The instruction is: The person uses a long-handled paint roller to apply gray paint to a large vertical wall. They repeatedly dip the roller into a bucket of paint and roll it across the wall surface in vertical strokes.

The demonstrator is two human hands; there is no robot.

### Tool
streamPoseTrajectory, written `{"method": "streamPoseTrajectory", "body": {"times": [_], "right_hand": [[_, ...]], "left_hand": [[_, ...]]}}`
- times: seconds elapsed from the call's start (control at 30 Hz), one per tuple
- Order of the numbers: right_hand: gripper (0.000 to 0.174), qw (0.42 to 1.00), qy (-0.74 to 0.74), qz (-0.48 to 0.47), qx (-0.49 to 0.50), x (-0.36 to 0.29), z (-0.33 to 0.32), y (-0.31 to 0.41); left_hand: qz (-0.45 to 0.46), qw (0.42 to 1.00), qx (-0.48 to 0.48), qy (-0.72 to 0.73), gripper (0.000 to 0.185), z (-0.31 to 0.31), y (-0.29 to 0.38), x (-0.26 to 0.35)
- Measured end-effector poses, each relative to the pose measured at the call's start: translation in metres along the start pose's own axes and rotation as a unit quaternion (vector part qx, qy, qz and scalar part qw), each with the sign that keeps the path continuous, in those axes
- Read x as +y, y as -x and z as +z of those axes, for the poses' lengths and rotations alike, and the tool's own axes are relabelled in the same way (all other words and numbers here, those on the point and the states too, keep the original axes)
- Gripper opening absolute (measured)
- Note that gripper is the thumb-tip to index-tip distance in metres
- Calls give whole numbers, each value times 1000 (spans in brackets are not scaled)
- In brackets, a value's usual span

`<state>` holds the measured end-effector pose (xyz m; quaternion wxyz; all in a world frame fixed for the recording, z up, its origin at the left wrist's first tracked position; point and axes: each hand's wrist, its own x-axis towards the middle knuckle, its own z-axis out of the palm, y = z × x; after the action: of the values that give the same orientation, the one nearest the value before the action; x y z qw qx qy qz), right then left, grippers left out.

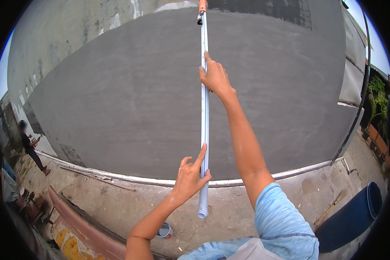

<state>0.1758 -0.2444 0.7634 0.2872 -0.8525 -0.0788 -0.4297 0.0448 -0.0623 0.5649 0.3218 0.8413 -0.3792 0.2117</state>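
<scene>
A long white plastic pipe with a blue stripe runs up the middle of the view, its open lower end above the concrete floor. My left hand grips its lower part, index finger laid along the pipe. Higher up, my right hand holds the same pipe, with the thumb on the left side and the index finger stretched upward. At the top, an orange tool handle joins the pipe beside a dark metal fitting. The tool's head is out of view. Behind everything stands a wall with a large grey coated area.
A small bucket of grey paint-like liquid stands on the concrete floor. A blue barrel and a broom are at right. A reddish curved panel lies lower left; another person stands far left.
</scene>
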Motion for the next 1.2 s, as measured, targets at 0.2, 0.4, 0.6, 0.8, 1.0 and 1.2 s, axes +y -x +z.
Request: {"method": "streamPoseTrajectory", "body": {"times": [0.2,0.4,0.6,0.8,1.0,1.2], "right_hand": [[66,999,39,-12,12,57,56,26],[70,997,24,37,-60,78,74,139],[69,999,-26,16,-45,81,68,190],[61,998,-47,22,-23,38,32,117],[60,1000,-11,17,9,30,22,45],[63,999,31,25,-17,21,17,69]], "left_hand": [[2,1000,14,-7,90,78,11,-53],[8,999,-37,4,89,136,109,-62],[1,995,-89,48,88,132,156,-40],[2,996,-85,22,90,67,100,-11],[6,997,-70,-23,90,45,29,-10],[-27,993,-111,-3,90,31,53,7]]}}
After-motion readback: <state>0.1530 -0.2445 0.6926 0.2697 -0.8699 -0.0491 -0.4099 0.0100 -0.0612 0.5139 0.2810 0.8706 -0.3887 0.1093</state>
